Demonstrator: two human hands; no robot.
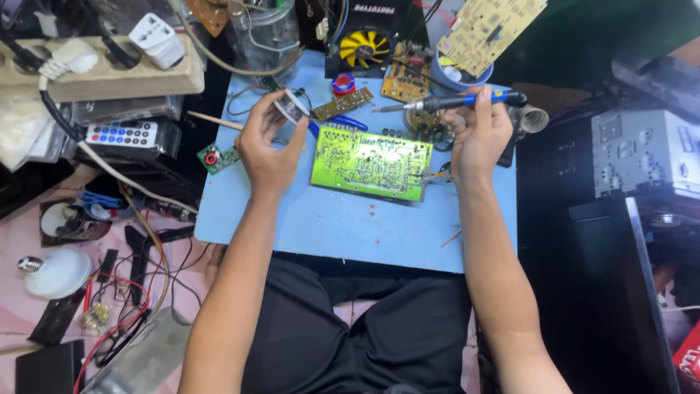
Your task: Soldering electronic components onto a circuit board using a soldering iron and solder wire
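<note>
The left hand (268, 146) is closed around a small spool of solder wire (292, 104), raised at about ten o'clock from the green circuit board (370, 163). The right hand (477, 135) is wrapped around a blue-handled soldering iron (467, 100), held level with its tip pointing toward nine o'clock, above the board's one o'clock corner. The board lies flat near the middle of the blue counter (328, 226).

The hot tip could well brush the small boards (343, 103) just beyond at twelve o'clock, or the left fingers if the hands close in. The board looks unclamped, so pressure may slide it.

Clutter crowds the work: a yellow-bladed fan (363, 46) at twelve o'clock, a power strip (102, 73) and remote (122, 134) at nine, loose wires (131, 292) and a bulb (55, 271) at eight.
</note>
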